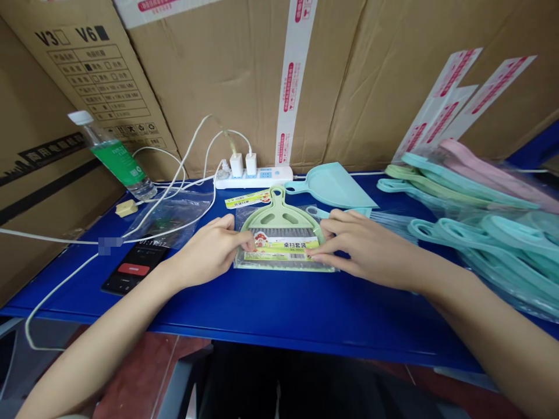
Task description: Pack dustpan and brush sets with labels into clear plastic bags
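A light green dustpan (279,218) lies flat on the blue table in front of me, handle pointing away, with a brush's grey bristles (282,233) across it. Clear plastic wrap (288,268) shows around its lower part. Over the bristles is a yellow and white label card (286,247) with printed characters. My left hand (213,250) has its fingers closed at the card's left end. At the right end, the thumb and fingers of my right hand (369,247) pinch the card's edge. Whether the card sits inside or outside the wrap, I cannot tell.
Behind lie a light blue dustpan (336,183), a blue brush (391,221) and another label card (247,199). Bagged dustpan sets (493,233) pile up at right. A power strip (262,177) with cables, a bottle (117,160) and a phone (135,265) are left and behind.
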The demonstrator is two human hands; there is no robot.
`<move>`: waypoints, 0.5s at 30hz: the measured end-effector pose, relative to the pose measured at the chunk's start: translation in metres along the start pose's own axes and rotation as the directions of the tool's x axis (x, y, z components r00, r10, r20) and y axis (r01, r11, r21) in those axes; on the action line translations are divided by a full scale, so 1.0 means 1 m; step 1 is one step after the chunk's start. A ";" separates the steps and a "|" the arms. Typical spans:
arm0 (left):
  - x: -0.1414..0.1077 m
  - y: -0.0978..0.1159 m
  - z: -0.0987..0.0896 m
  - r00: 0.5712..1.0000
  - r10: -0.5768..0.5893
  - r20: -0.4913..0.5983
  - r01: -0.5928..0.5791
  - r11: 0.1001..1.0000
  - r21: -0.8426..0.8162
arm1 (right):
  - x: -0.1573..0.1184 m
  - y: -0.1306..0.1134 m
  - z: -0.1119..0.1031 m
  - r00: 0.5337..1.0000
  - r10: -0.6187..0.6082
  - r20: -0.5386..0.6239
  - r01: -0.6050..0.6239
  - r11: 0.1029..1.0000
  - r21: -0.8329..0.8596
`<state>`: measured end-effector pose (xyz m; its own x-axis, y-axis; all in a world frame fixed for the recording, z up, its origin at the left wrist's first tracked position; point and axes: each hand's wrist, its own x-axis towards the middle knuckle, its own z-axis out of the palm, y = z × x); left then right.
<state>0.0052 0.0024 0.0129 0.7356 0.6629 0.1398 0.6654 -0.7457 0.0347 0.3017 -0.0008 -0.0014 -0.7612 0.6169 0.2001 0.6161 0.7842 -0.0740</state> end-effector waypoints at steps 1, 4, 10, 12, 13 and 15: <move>-0.001 -0.002 -0.001 1.000 0.001 0.006 -0.001 1.000 -0.003 | -0.001 0.002 -0.001 1.000 -0.002 0.006 0.002 1.000 0.000; -0.005 -0.005 -0.005 1.000 -0.011 0.009 0.011 1.000 -0.019 | -0.004 0.007 -0.003 1.000 -0.010 0.022 0.010 1.000 0.017; -0.005 -0.008 -0.011 0.998 -0.034 0.058 0.037 0.998 -0.051 | -0.007 0.010 -0.009 0.997 0.045 0.062 -0.051 0.994 0.095; -0.006 -0.008 -0.013 0.996 -0.031 0.078 0.035 0.998 -0.053 | -0.007 0.009 -0.010 0.995 0.053 0.083 -0.063 0.991 0.119; -0.006 -0.008 -0.014 0.996 -0.034 0.086 0.038 0.998 -0.046 | -0.006 0.009 -0.010 0.994 0.056 0.090 -0.067 0.990 0.126; -0.006 -0.008 -0.015 0.994 -0.049 0.096 0.052 0.998 -0.024 | -0.006 0.008 -0.010 0.993 0.064 0.095 -0.076 0.989 0.129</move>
<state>-0.0064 0.0035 0.0269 0.7108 0.7021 0.0423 0.6992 -0.7119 0.0658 0.3130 0.0011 0.0064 -0.7359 0.6695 0.1013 0.6409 0.7369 -0.2149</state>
